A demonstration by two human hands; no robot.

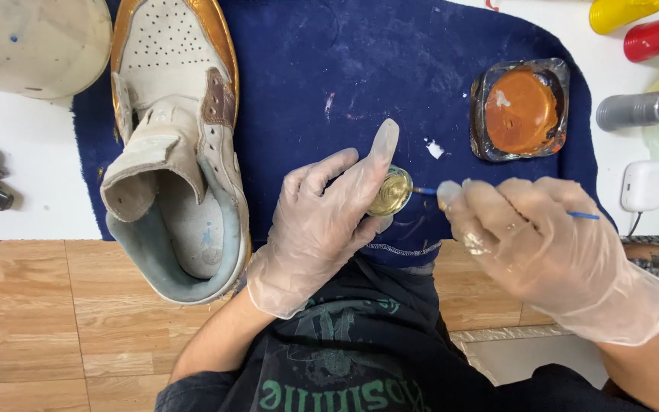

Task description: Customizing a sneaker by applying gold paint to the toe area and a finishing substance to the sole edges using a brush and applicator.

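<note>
Gloved left hand grips a small round jar of gold paint at centre; gloved right hand pinches a thin blue-handled brush, apparently dipping. The cream high-top sneaker, far left, shows gold edging only.

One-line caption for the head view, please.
Gloved left hand holds a small jar of gold paint while the right hand dips a thin brush beside a high-top shoe.

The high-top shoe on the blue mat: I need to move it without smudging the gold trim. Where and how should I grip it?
Probably grip the shoe by its open ankle collar, coming from the near edge. The collar faces the person, gapes wide and shows pale lining, while the gold edging runs round the far toe.
</note>
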